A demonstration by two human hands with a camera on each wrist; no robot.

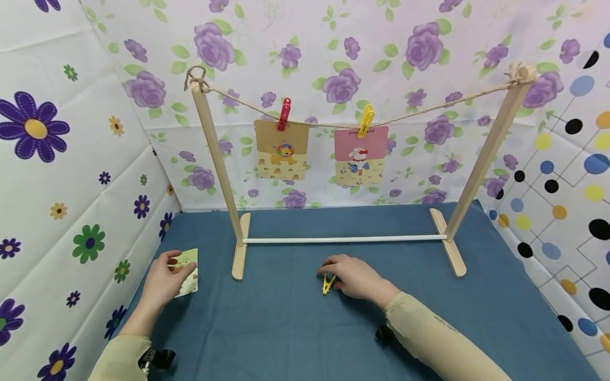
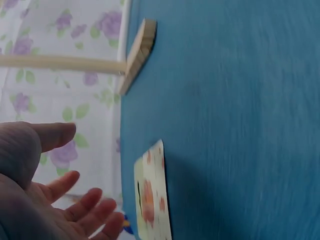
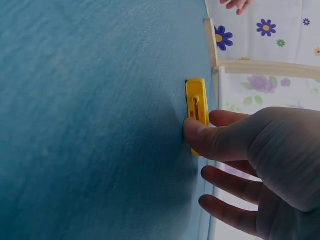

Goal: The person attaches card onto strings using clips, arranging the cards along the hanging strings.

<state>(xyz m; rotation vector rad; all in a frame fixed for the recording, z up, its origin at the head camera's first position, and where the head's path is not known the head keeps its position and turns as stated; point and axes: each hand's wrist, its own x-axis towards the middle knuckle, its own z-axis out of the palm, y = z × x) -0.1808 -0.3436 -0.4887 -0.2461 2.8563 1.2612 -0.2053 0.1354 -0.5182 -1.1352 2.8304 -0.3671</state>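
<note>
My right hand (image 1: 355, 276) pinches a small yellow clothespin (image 1: 327, 284) between thumb and index finger, low over the blue cloth. In the right wrist view, the thumb lies across the clothespin (image 3: 196, 102) while the other fingers spread apart. At the left, my left hand (image 1: 164, 280) hovers over a pale yellow picture card (image 1: 191, 272) lying on the cloth. Seen from the left wrist, a gap separates its loosely bent fingers from the card (image 2: 152, 192). Part of the card is hidden by the hand in the head view.
A wooden frame with a left post (image 1: 216, 164) and right post (image 1: 488, 153) carries a sagging twine line (image 1: 424, 112). On it hang a tan card (image 1: 281, 151) by a red clothespin (image 1: 284, 115) and a pink card (image 1: 359, 159) by a yellow one. A white rod (image 1: 343, 239) joins the feet.
</note>
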